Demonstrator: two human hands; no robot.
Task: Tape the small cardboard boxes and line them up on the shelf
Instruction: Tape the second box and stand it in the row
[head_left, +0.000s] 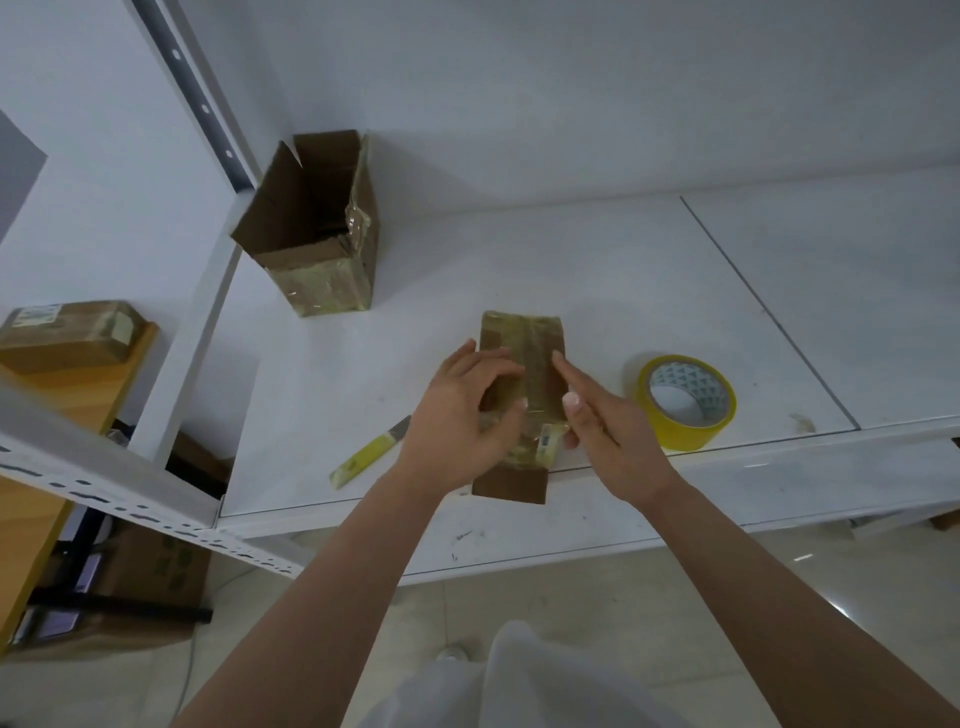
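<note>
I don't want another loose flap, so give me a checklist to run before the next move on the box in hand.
1. Box supported on the shelf: ok, though its near end overhangs the front edge.
2. Left hand holds the box: ok, fingers curled around its side.
3. Right hand pressing the tape down: ok, straight fingers lie on top.
4. Tape fully stuck along the seam: cannot tell, glare hides it.
5. Tape roll within reach: ok, just right of the box.
6. Open box sealed: not ok, flaps up.
</note>
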